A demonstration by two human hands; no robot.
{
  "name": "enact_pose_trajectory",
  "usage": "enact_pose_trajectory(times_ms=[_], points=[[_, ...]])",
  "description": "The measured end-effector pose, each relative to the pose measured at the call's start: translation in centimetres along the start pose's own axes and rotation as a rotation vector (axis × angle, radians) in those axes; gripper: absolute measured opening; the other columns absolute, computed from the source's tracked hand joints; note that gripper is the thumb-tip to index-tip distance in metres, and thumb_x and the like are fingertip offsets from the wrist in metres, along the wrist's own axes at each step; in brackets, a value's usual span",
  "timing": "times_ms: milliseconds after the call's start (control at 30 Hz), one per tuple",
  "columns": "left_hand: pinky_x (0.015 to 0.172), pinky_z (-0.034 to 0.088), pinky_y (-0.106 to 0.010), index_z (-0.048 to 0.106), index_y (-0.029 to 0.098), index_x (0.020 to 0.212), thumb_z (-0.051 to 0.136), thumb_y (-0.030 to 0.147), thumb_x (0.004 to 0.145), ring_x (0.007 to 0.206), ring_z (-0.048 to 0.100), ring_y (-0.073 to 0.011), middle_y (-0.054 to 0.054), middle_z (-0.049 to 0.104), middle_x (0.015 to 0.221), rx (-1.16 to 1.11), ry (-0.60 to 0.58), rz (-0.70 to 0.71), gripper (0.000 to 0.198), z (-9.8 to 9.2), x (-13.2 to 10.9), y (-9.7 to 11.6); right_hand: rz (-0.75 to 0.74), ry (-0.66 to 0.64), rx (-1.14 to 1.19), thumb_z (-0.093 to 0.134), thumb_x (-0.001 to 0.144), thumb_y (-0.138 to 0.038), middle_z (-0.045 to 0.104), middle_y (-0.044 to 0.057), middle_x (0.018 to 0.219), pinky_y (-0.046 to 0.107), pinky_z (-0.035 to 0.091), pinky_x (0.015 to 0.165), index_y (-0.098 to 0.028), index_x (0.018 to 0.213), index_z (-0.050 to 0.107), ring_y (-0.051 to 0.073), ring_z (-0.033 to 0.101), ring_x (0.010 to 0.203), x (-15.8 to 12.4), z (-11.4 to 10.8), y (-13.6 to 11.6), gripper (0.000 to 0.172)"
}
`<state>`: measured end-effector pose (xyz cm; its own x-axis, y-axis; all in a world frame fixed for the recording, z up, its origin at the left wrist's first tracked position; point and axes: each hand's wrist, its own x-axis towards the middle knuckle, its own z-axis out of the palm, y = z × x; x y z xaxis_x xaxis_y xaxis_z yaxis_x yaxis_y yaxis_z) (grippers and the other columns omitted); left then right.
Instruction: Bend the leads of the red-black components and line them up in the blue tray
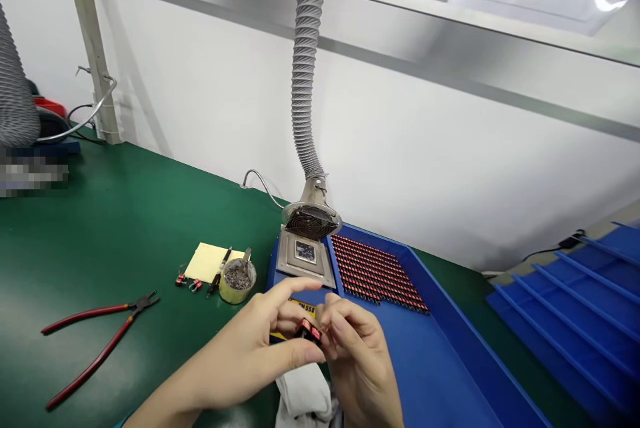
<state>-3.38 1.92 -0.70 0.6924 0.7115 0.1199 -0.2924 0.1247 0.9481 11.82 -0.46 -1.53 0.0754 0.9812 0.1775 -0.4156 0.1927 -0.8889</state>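
Small red-and-black parts (310, 331) sit between the thumb and fingers of my left hand (245, 358). My right hand (359, 347) meets them from the right, its thumb and forefinger pinched together at their edge. Whether the right fingertips grip a part itself or something thin on it is too small to tell. Just beyond the hands is a blue unit with a metal top (285, 261) and a shiny square recess (305, 252). Under my hands lies a whitish cloth (305, 391), and a yellow label (306, 307) shows partly behind the fingers.
A blue tray (425, 361) at right holds rows of red-and-black parts (375, 268). A fume hood (313, 215) hangs on a grey hose (306, 75). Red-handled pliers (100, 341), a yellow notepad (205, 263), a pen (220, 271) and a tub of grey bits (237, 285) lie left.
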Motion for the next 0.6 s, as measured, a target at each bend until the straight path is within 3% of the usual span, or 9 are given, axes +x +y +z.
enact_pose_trajectory(times_ms=[167, 367, 467, 600], points=[[0.087, 0.047, -0.032, 0.048, 0.033, 0.128, 0.066, 0.013, 0.082, 0.095, 0.061, -0.0161, 0.003, 0.066, 0.096, 0.055, -0.006, -0.007, 0.054, -0.25, -0.3, 0.04, -0.102, 0.169, 0.036, 0.074, 0.078, -0.035, 0.043, -0.005, 0.054, 0.017, 0.04, 0.045, -0.02, 0.065, 0.069, 0.006, 0.042, 0.046, -0.04, -0.06, -0.57, 0.02], [0.086, 0.046, -0.032, 0.05, 0.029, 0.125, 0.067, 0.014, 0.08, 0.093, 0.061, -0.0161, 0.002, 0.068, 0.094, -0.016, 0.046, 0.048, 0.051, -0.26, -0.07, 0.22, -0.142, -0.087, -0.192, 0.072, 0.078, -0.041, 0.055, 0.0, 0.063, 0.024, 0.048, 0.053, -0.021, 0.078, 0.078, 0.012, 0.055, 0.055, -0.25, -0.72, -0.57, 0.021], [0.084, 0.046, -0.031, 0.051, 0.028, 0.124, 0.068, 0.012, 0.078, 0.093, 0.061, -0.0161, 0.001, 0.068, 0.095, -0.02, 0.033, 0.019, 0.052, -0.18, -0.09, 0.41, -0.095, -0.081, -0.168, 0.074, 0.078, -0.037, 0.056, -0.001, 0.063, 0.021, 0.045, 0.051, -0.024, 0.076, 0.077, 0.01, 0.054, 0.053, -0.38, -0.39, -0.22, 0.013], [0.084, 0.046, -0.032, 0.051, 0.028, 0.125, 0.067, 0.012, 0.079, 0.091, 0.061, -0.016, 0.001, 0.068, 0.094, -0.028, 0.017, 0.012, 0.051, -0.16, -0.2, 0.4, -0.088, -0.046, -0.124, 0.077, 0.076, -0.036, 0.061, -0.002, 0.058, 0.019, 0.043, 0.052, -0.023, 0.068, 0.074, 0.008, 0.053, 0.05, -0.43, 0.12, 0.12, 0.016]])
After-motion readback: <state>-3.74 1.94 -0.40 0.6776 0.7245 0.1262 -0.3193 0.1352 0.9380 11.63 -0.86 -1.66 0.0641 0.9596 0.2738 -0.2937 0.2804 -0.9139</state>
